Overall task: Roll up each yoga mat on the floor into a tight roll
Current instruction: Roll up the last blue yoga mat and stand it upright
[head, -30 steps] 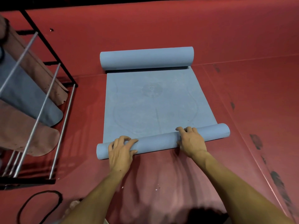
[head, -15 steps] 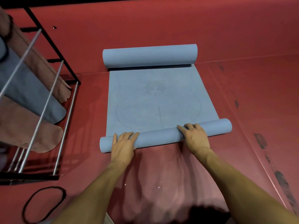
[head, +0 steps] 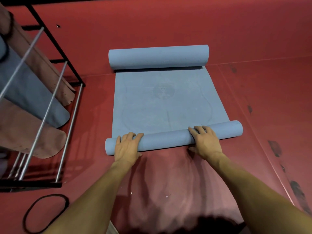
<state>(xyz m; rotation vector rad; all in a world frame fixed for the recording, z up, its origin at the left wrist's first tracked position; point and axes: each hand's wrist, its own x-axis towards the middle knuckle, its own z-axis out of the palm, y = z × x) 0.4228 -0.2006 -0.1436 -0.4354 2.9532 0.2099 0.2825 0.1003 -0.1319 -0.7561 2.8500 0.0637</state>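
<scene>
blue mat [head: 162, 105] | near roll [head: 168, 139] rolled closer to far roll [head: 158, 56] | left hand [head: 127, 147], right hand [head: 205, 142] pressed flat, not gripping | tighter now

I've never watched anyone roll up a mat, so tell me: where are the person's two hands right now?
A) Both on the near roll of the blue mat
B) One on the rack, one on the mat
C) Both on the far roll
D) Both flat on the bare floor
A: the left hand and the right hand both lie over the near roll of the blue mat, while the far roll lies untouched.
</scene>
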